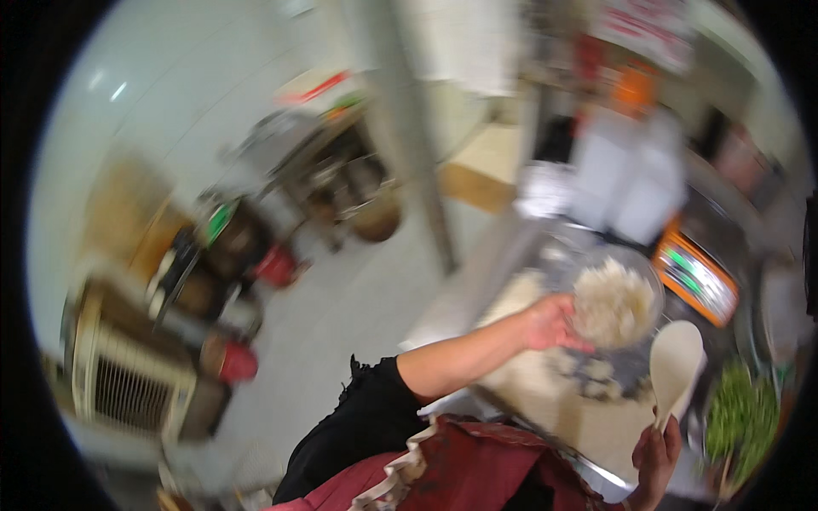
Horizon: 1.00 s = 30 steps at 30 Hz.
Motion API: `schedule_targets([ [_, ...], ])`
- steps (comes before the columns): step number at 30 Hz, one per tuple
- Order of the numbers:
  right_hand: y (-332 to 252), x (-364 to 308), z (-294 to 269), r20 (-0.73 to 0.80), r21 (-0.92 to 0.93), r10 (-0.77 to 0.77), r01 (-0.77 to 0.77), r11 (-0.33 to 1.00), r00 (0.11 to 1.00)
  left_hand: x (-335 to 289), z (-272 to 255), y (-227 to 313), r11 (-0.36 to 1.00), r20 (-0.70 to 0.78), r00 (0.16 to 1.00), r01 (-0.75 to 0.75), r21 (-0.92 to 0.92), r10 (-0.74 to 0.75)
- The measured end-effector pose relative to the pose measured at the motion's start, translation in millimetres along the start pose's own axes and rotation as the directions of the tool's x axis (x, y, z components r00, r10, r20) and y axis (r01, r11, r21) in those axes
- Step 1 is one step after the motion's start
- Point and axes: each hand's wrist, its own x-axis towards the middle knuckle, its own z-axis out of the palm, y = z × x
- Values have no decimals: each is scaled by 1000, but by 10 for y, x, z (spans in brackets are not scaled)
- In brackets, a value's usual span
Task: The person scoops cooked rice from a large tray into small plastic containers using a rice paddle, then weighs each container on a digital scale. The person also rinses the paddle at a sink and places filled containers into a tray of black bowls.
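Note:
My left hand (552, 324) grips the near left side of a clear round bowl (654, 289). Pale, whitish food (612, 302) is heaped inside it, too blurred to name. In my right hand (658, 451), at the lower right, a white rice paddle (676, 366) stands by its handle with its broad blade up. The blade is just beside the bowl and apart from it. Several small pale lumps (601, 379) lie on a grey patch of the worktop (545, 383) below the bowl.
An orange scale (694, 272) with a lit display sits right of the bowl. Green vegetables (741, 417) fill a container at the far right. White boxes or bags (630, 170) stand behind. A grey post (417, 128) rises left of the counter; a cream slatted unit (128, 387) is at far left.

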Motion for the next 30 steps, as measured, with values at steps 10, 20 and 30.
schedule_targets([
  [10, -7, -352, 3699, 780, -141, 229, -193, 971, 583, -4559, -1165, 53, 731, -325, 673, -677, 91, 664],
  [20, 536, -413, 6424, 856, -367, 431, -250, 896, 287, -7350, -2204, 659, 271, -617, 152, -957, 103, 772],
  [30, 1080, -242, 8978, 828, -447, 493, -215, 868, 268, -9924, -3343, 2455, -49, -691, -277, -943, 330, 668],
])
